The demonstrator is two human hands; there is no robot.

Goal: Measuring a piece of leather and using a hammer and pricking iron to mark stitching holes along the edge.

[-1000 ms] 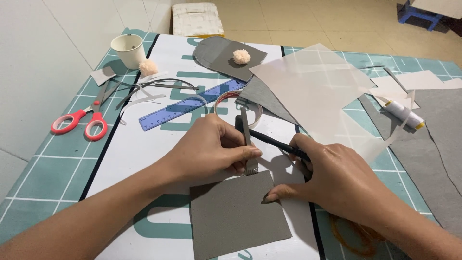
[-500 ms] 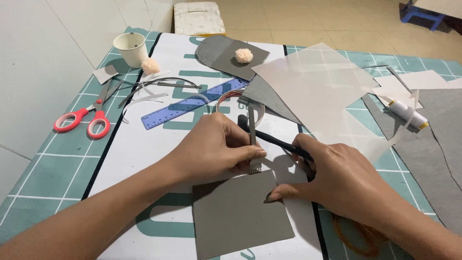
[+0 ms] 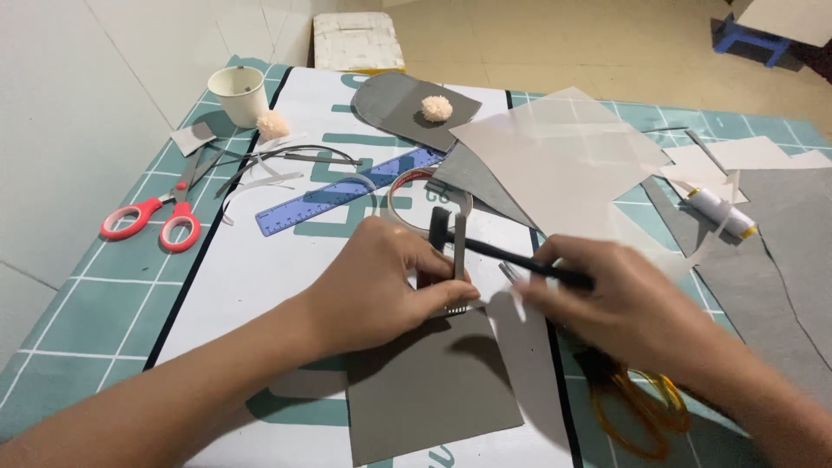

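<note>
Grey sheet (image 3: 429, 381) lies flat on the white mat (image 3: 260, 269) at table centre; left hand (image 3: 381, 286) fingers curl tight, pinning a small metal pronged tool (image 3: 457, 260) on its top edge, while right hand (image 3: 624, 303) grips a black-handled tool (image 3: 511, 257) just beside. Teal grid cutting mat (image 3: 87, 303) underneath carries a blue ruler (image 3: 347, 192), red scissors (image 3: 156, 217), white cup (image 3: 238, 94), thread spool (image 3: 719, 211); beige tile floor (image 3: 563, 43) beyond.

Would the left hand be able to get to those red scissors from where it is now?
Probably yes. The red scissors lie in the open on the green mat, with nothing between them and the left hand. But that hand is pressing a small tool onto the grey sheet, so it would have to let go.
</note>
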